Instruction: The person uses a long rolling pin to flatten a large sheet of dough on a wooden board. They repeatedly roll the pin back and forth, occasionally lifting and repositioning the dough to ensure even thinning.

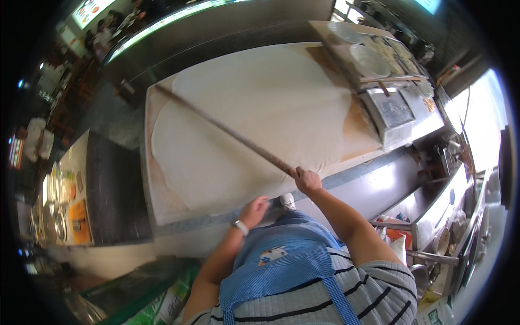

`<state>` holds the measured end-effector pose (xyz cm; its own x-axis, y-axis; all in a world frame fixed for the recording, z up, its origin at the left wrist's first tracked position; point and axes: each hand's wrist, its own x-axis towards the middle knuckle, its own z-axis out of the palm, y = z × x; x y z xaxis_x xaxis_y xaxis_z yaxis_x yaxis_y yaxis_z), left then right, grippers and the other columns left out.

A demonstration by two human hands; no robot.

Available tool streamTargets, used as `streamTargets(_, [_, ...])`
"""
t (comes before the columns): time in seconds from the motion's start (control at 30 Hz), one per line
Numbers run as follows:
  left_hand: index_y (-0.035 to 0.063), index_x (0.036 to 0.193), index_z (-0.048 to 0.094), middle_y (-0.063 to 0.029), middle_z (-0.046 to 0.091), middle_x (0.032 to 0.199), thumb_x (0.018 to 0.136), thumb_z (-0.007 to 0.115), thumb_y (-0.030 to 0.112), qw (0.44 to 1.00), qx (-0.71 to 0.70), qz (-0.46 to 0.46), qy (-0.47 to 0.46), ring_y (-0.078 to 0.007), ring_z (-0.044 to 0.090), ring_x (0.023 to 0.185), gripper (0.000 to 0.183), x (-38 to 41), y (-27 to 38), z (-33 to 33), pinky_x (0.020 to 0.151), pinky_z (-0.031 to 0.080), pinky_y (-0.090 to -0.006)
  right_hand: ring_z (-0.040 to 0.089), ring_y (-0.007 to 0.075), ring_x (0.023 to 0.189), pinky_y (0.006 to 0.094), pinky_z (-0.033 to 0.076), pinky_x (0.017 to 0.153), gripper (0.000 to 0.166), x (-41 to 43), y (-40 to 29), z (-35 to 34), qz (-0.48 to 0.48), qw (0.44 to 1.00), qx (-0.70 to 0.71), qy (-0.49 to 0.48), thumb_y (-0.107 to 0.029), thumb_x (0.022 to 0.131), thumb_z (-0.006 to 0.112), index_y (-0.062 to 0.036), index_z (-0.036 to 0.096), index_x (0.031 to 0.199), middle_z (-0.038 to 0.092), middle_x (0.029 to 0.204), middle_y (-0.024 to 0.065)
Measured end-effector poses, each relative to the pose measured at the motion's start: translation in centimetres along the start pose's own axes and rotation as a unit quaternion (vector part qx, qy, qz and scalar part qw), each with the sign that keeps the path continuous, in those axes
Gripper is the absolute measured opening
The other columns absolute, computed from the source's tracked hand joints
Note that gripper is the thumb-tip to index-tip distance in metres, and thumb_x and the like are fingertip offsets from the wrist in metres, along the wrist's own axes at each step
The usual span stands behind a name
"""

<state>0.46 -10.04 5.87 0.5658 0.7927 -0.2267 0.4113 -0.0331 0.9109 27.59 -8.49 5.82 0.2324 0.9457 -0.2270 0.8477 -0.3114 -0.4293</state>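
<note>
A very large, thin sheet of dough covers most of the floured worktable. Across it, from the far left corner to the near edge, lies a long wooden rolling pin. My right hand is closed around the pin's near end at the table's front edge. By that same edge, a little to the left, my left hand hovers in front of my apron with its fingers loosely curled and slightly blurred. It holds nothing that I can see. Below the right hand the dough's edge bunches into small folds.
At the table's right end stand a metal box, plastic bowls and trays of dough or noodles. A dark-topped counter with a wooden cutting board is on the left. Metal shelving crowds my right side. Other people are in the background.
</note>
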Motion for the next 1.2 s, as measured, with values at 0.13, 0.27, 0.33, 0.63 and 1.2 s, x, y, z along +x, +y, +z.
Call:
streamTargets(0.13, [0.0013, 0.118, 0.062, -0.0125, 0.072, 0.091, 0.098, 0.06, 0.017, 0.969, -0.16, -0.125, 0.141, -0.0209, 0.07, 0.081, 0.025, 2.2, -4.7, -0.1, 0.075, 0.055, -0.0327, 0.067, 0.0444, 0.088, 0.055, 0.052, 0.078, 0.046, 0.3, 5.8, -2.6, 0.008, 0.998, -0.003, -0.061, -0.055, 0.1, 0.044, -0.0143, 0.065, 0.103, 0.07, 0.09, 0.0225])
streamTargets(0.27, [-0.001, 0.118, 0.059, -0.0137, 0.068, 0.096, 0.095, 0.063, 0.015, 0.972, 0.011, -0.097, 0.215, -0.0232, 0.067, 0.087, 0.029, 5.3, -7.2, 0.5, 0.078, 0.054, -0.0343, 0.069, 0.0391, 0.087, 0.05, 0.053, 0.078, 0.045, 4.4, 9.1, -6.6, -0.051, 0.991, -0.047, -0.114, -0.056, 0.1, 0.044, -0.0169, 0.067, 0.105, 0.072, 0.092, 0.017])
streamTargets(0.33, [0.0003, 0.116, 0.059, -0.0121, 0.066, 0.095, 0.094, 0.062, 0.013, 0.963, 0.086, -0.046, 0.253, -0.0217, 0.065, 0.085, 0.025, 7.7, -8.0, 1.6, 0.077, 0.054, -0.0335, 0.068, 0.0344, 0.098, 0.0456, 0.053, 0.085, 0.039, 9.3, 12.6, -6.8, -0.135, 0.985, -0.077, -0.074, -0.045, 0.101, 0.044, -0.0149, 0.067, 0.108, 0.072, 0.109, 0.0125])
streamTargets(0.63, [-0.0016, 0.116, 0.054, -0.0255, 0.062, 0.111, 0.089, 0.059, 0.014, 0.967, 0.165, -0.036, 0.189, -0.0421, 0.057, 0.107, 0.032, 9.0, -3.5, 1.0, 0.092, 0.047, -0.0485, 0.058, 0.0359, 0.116, 0.0454, 0.045, 0.099, 0.034, 31.0, 21.4, -28.6, -0.052, 0.888, -0.045, 0.456, -0.024, 0.1, 0.05, -0.0045, 0.061, 0.125, 0.063, 0.122, 0.0171])
streamTargets(1.2, [0.0011, 0.109, 0.064, -0.022, 0.068, 0.104, 0.094, 0.053, 0.024, 0.965, 0.097, -0.148, 0.193, -0.0384, 0.065, 0.095, 0.029, 6.5, -3.9, 1.5, 0.082, 0.051, -0.0454, 0.044, 0.0472, 0.133, 0.0536, 0.042, 0.107, 0.068, 44.7, 23.8, -36.2, 0.024, 0.954, -0.271, 0.126, -0.047, 0.095, 0.052, -0.0067, 0.038, 0.148, 0.04, 0.148, 0.0314])
